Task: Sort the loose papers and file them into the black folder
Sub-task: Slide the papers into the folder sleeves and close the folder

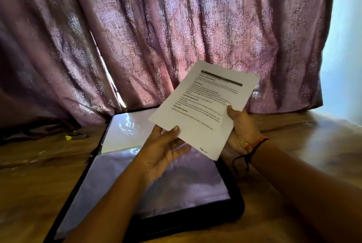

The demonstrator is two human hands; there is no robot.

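A white printed paper [205,105] is held up in the air over the black folder [233,209], tilted with its top toward the upper right. My left hand [164,150] grips its lower left edge, thumb on top. My right hand [242,131] holds the right edge, thumb on the front; it wears a thread bracelet. The folder lies open flat on the wooden table [35,180], showing glossy clear sleeves. A white sheet [125,129] sits in the far sleeve. My forearms hide part of the near sleeve.
A purple patterned curtain [156,27] hangs right behind the table. A small yellow and dark object [75,136] lies on the table at the left, near the curtain's hem. A pale wall [346,37] is at the right.
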